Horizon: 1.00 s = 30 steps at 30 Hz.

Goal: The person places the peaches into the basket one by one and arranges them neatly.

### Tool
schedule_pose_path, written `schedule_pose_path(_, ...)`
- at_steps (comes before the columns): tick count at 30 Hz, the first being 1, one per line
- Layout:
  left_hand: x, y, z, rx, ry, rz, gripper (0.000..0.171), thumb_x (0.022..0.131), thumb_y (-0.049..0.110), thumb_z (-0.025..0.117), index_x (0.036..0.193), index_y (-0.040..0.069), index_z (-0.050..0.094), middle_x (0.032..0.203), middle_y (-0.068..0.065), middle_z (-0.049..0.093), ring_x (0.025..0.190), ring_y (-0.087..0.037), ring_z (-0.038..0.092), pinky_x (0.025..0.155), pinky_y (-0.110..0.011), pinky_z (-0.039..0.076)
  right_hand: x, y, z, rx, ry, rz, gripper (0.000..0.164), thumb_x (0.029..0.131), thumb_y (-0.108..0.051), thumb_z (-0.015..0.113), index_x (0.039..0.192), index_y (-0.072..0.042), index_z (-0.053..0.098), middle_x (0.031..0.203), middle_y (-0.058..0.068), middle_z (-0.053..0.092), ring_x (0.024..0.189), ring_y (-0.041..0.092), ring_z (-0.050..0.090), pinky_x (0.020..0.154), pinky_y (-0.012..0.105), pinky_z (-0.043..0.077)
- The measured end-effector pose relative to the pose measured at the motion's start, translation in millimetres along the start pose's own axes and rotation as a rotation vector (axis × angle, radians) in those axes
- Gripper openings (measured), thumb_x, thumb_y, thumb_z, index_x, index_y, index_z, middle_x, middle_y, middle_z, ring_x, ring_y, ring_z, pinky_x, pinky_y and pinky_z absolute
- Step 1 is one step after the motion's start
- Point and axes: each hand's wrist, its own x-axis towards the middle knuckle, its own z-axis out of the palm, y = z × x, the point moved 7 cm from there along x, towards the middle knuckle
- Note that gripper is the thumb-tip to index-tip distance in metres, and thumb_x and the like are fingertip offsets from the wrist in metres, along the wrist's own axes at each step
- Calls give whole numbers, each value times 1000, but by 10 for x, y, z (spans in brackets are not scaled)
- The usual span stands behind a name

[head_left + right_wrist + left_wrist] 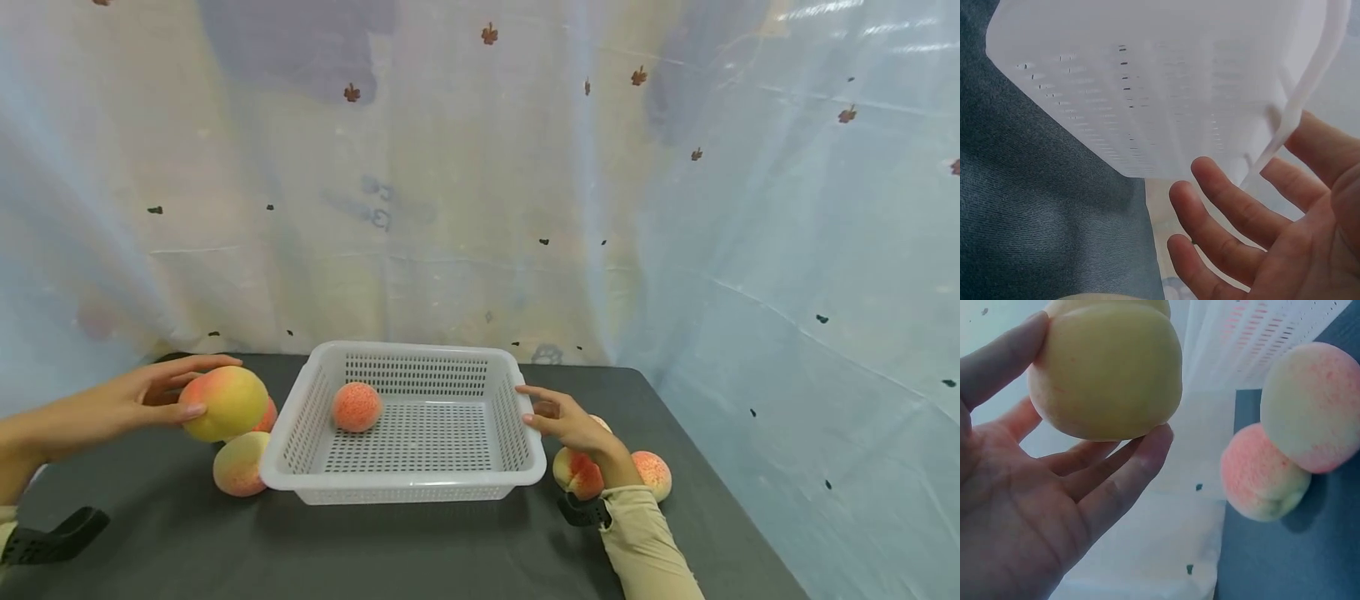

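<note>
In the head view my left hand (pixel 161 392) holds a yellow-and-orange peach (pixel 228 404) above the table, left of a white plastic basket (pixel 405 481). Thumb and fingertips grip its sides; the left wrist view shows the peach (pixel 1107 372) clear of the palm. One pinkish-orange peach (pixel 357 407) lies inside the basket, toward its left end. My right hand (pixel 566 421) touches the basket's right rim with thumb and index finger. In the right wrist view, its other fingers (pixel 1235 212) spread loosely beside the basket's slotted wall (pixel 1166 94).
Two more peaches, one pale (pixel 240 467) and one redder (pixel 267 415), lie left of the basket. Several peaches sit right of it, including a red-and-yellow one (pixel 577 472) and an orange one (pixel 652 473), partly behind my right arm. Plastic sheeting (pixel 465 167) hangs behind the dark table (pixel 405 550).
</note>
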Motion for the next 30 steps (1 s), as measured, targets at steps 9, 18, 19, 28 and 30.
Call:
schedule_pose_path(9,131,146,31,-24,-13,-34,59,107,24,50,161,30,25,142,10,54,118,7,57,86,-24,55,14,16,29,18,-5,-15,64,103,-15,59,157,3,29,138,39,54,117,39,66,96,53,56)
schedule_pose_path(18,217,353,148,-11,-14,55,56,106,20,51,158,31,31,143,4,57,120,1,59,87,-24,52,-7,24,-2,0,5,1,63,103,-15,59,157,2,29,139,36,55,116,34,67,97,46,56)
schedule_pose_path(19,231,373,160,-13,-17,55,56,106,20,51,158,31,31,143,3,57,121,1,58,87,-24,52,-15,18,-2,2,2,-3,64,103,-15,58,157,2,29,139,37,55,117,36,66,96,46,56)
schedule_pose_path(28,383,497,272,-38,-27,89,57,104,20,55,157,27,33,147,-12,51,120,0,59,88,-26,52,-18,-1,17,-2,-18,-51,63,103,-12,57,156,7,28,139,40,53,118,46,64,95,48,57)
schedule_pose_path(30,412,503,299,-52,-29,92,57,104,20,56,156,25,34,148,-13,49,120,-1,60,89,-26,53,-12,-12,25,-3,-19,-51,63,104,-12,57,155,8,27,139,40,52,119,46,63,95,47,57)
